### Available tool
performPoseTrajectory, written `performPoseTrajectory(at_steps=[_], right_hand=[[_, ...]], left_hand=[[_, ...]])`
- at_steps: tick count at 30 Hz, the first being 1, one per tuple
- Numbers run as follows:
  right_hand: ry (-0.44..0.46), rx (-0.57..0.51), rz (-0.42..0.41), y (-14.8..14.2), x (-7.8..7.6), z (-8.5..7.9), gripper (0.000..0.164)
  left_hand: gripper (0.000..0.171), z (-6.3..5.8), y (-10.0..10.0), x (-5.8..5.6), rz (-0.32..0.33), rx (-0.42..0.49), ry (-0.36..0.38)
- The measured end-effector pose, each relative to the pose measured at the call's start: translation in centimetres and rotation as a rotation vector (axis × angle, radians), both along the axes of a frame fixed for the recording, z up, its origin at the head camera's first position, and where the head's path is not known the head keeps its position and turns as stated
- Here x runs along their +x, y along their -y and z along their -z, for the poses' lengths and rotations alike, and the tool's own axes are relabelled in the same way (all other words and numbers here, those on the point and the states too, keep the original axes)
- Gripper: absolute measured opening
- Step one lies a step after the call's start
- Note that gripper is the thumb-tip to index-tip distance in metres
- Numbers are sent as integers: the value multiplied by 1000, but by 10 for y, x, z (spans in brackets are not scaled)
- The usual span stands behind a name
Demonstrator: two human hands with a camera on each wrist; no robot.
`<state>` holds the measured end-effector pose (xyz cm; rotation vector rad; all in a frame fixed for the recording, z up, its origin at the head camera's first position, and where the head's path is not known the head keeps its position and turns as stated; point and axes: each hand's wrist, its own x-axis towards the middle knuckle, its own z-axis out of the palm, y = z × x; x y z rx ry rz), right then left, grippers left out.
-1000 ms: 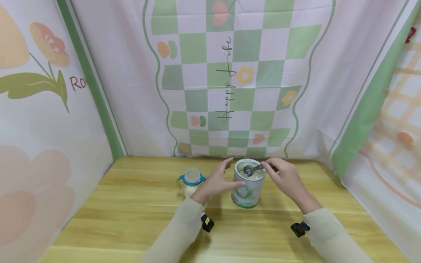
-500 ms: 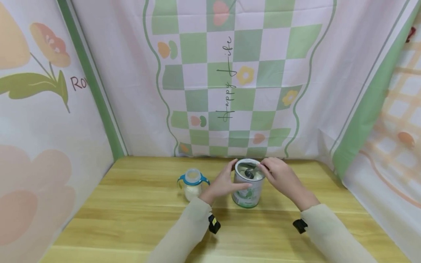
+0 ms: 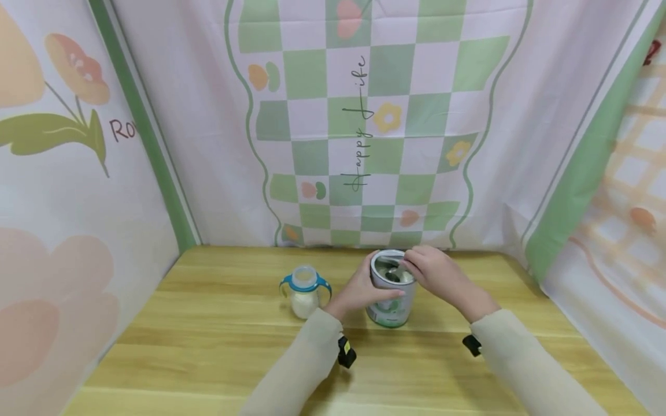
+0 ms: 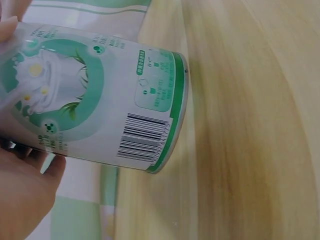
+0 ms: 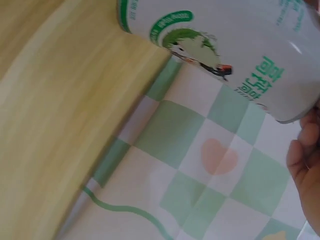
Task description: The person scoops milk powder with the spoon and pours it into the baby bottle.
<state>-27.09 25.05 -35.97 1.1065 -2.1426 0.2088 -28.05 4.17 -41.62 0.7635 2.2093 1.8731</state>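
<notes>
My left hand (image 3: 359,293) grips a white and green milk powder can (image 3: 392,312), its thumb across the front and its other fingers round the far side. The can stands upright on the table with its top uncovered. Pinched in my right hand (image 3: 442,280) over the rim is a dark metal measuring spoon (image 3: 392,277); its bowl is inside the can, and how deep it sits in the powder is unclear. In the left wrist view the can (image 4: 110,100) shows a barcode. The spoon is out of sight in the right wrist view.
Left of the can stands a baby bottle (image 3: 304,301) with a blue two-handled collar and pale contents. The wooden table (image 3: 208,346) ends at a green and white checked cloth (image 3: 364,144) behind. Printed cloths hang on both sides.
The left hand has moved right and closed round the can. The right hand has moved left and lowered the spoon bowl into the can. The baby bottle has come more into view.
</notes>
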Motion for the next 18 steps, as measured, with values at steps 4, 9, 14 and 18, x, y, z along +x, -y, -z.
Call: performPoseTrajectory(at_steps=[4,9,14,18], right_hand=[[99,50,58,5,3,-8,18],[253,112,112,14,6,-18,13],[367,141,130,21,9,-22,17],[423,126,117,23,9,-22,20]], left_hand=[[104,5,-1,-4,-7,-5,11],[102,8,-2,-8,-4,-3,9],[97,9,0,-7,6,-16,29],[96,10,1,-6,-3,-32,47]])
